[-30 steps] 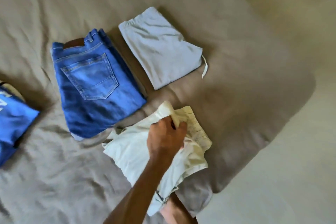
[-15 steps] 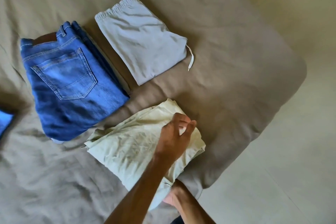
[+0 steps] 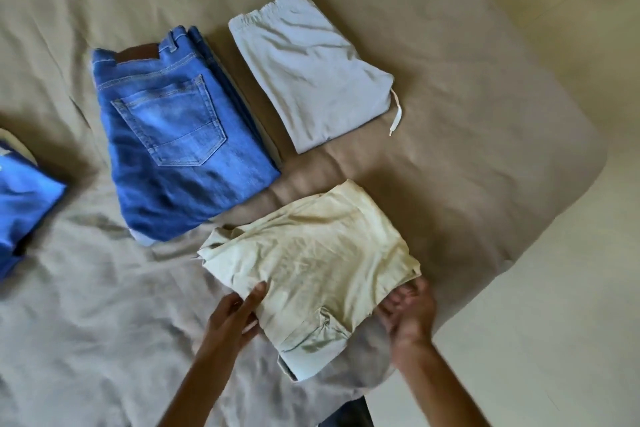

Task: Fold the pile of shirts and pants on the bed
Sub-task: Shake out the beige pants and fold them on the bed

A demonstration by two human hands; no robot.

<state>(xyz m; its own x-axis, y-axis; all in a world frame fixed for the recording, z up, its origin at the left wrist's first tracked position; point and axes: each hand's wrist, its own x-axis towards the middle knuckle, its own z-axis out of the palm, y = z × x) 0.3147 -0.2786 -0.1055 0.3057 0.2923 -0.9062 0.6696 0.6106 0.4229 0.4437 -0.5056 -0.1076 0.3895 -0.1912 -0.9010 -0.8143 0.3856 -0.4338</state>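
Both hands now flank the cream garment [image 3: 311, 270] at lower centre of the frame. A second ago only the left hand [image 3: 232, 317] was on it, gripping a bunched fold on top near the garment's far right corner, while the right hand [image 3: 408, 314] was mostly hidden beneath the near edge. Since then the left hand has come off the top and moved to the garment's lower left edge, where its fingers lie fairly straight against the cloth, and the right hand has come out to the lower right corner, fingers loosely curled at the edge (whether they pinch the cloth or only touch it I cannot tell).

The flap that stood up has been laid down, so the cream piece now reads as one compact, roughly square bundle on the bed [image 3: 485, 114]. My judgement is that this fold is essentially finished and the hands are squaring or about to shift it.

Counted: two hands; one cream garment in hand; one folded pair of blue jeans [image 3: 180, 135] at left of centre; one folded pale grey garment [image 3: 308, 69] with a white drawstring [image 3: 396, 116] just right of the jeans at upper centre; one bright blue garment [image 3: 20, 198], partly cut off at the left edge. That makes four garments in view, three of them neatly folded.
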